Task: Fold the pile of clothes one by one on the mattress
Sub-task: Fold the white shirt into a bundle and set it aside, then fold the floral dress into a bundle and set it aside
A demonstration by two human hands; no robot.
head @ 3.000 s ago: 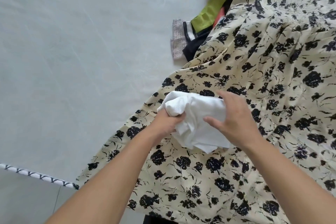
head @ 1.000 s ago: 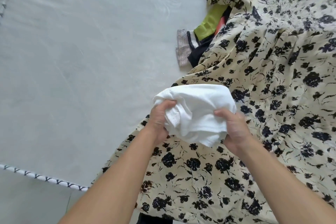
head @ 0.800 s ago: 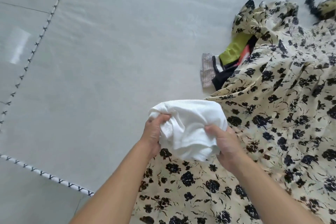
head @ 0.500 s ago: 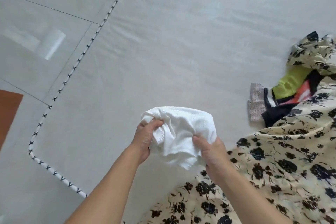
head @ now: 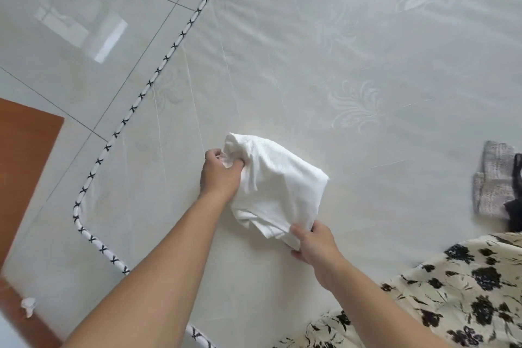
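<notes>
Both hands are clamped on a bunched white garment (head: 278,186), mid-frame over bare mattress (head: 353,45). Left hand (head: 221,173) grips its 10 o'clock corner, right hand (head: 315,243) pinches the 5 o'clock edge. Floral dress (head: 457,297) sits off at 4 o'clock, and a grey knit piece (head: 491,181) at 3 o'clock.

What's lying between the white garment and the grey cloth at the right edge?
Nothing: between the white garment and grey cloth, the head view shows only bare mattress.
</notes>
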